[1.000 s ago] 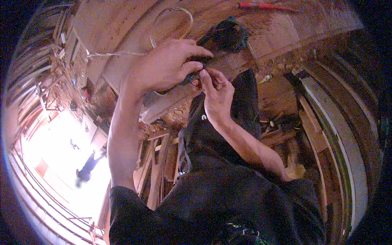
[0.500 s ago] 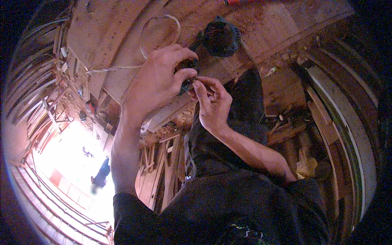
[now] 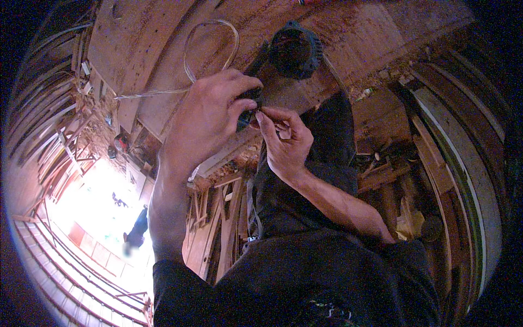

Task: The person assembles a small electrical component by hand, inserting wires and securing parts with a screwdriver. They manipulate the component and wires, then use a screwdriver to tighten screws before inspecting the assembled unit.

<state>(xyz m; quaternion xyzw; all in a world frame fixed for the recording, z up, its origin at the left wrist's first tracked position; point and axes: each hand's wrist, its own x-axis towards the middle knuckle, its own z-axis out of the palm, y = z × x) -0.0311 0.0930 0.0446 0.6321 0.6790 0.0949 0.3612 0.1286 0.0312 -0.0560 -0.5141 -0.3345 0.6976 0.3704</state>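
Observation:
My left hand (image 3: 215,106) is closed around a small dark, blue-black part (image 3: 243,121), mostly hidden behind its fingers and thumb. Against the near end of that part, my right hand (image 3: 289,139) has thumb and forefinger pinched together. Whatever sits in this pinch is too small and dim to make out. Just beyond both hands, a dark teal round housing with a ribbed edge (image 3: 296,50) rests on the wooden board (image 3: 376,32). A dark elongated shape runs from it toward my left hand; whether it joins the held part I cannot tell.
A loop of pale twisted cable (image 3: 238,46) lies on the board left of the housing. Timber offcuts (image 3: 220,218) stand below my left forearm. Long boards line the right side (image 3: 447,180). A person (image 3: 136,231) is in the bright area at lower left.
My hands stay together at the dark part, with the left wrist and fingers slightly lower and turned. The right hand keeps its pinch and has barely shifted.

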